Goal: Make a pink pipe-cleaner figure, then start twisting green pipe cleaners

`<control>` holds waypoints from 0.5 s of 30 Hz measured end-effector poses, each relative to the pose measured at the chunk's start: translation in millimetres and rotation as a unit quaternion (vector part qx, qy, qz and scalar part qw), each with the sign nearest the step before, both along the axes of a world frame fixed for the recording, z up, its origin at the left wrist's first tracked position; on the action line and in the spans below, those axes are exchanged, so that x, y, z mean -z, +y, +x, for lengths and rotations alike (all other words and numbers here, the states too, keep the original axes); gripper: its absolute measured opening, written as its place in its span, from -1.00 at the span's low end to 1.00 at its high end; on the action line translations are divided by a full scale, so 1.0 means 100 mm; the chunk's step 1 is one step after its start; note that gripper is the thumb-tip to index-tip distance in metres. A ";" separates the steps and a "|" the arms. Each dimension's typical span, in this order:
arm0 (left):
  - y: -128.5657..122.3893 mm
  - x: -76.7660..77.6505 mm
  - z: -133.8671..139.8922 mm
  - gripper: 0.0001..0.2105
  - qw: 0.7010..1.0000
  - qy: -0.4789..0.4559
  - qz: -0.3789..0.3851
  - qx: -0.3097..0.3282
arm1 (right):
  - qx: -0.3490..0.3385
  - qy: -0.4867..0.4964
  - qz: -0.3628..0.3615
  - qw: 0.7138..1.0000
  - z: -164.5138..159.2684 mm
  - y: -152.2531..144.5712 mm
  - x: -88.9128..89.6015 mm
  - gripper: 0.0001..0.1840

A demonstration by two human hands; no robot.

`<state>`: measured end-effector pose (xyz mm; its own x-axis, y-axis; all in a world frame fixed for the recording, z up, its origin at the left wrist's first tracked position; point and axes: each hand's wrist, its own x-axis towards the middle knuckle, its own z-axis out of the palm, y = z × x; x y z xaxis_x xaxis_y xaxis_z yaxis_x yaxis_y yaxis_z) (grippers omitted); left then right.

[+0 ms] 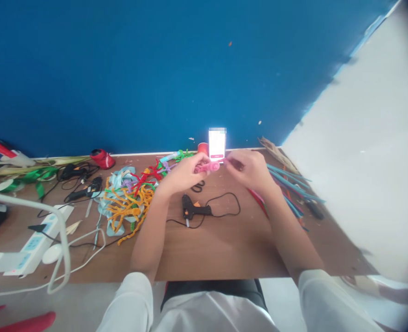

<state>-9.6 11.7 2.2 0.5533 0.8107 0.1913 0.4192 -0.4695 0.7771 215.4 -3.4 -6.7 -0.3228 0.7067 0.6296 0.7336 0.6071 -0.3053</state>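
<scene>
My left hand (189, 171) is closed round a pink pipe cleaner (213, 166), whose end looks coiled into a small roll. To its right, my right hand (247, 167) is pinched at the strand of the same pink piece, thumb and fingertips together. Both hands are raised over the table. Just behind them a phone (217, 144) stands upright with its screen lit. A black hot glue gun (195, 209) lies on the table below the hands, its cord looping to the right.
Orange pipe cleaners (134, 210) lie tangled with light blue ribbon on the left. Blue pipe cleaners (288, 180) are bundled at right. A white power strip (39, 242) and cable sit at the left front. A red tape roll (203, 148) stands by the blue wall (155, 69).
</scene>
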 end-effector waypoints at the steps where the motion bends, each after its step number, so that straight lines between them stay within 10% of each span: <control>1: 0.00 -0.01 -0.01 -0.80 1.000 0.009 0.010 -0.009 | 0.009 0.011 -0.012 1.000 0.01 -0.01 -0.03 -0.78; 8: -0.03 -0.03 0.08 -0.77 0.998 -0.038 -0.020 -0.035 | 0.034 0.162 -0.059 0.984 0.00 0.00 -0.06 -0.81; 15: -0.02 0.02 0.19 -0.71 0.980 -0.158 -0.122 0.015 | -0.108 0.445 -0.278 0.844 -0.16 0.07 0.05 -0.69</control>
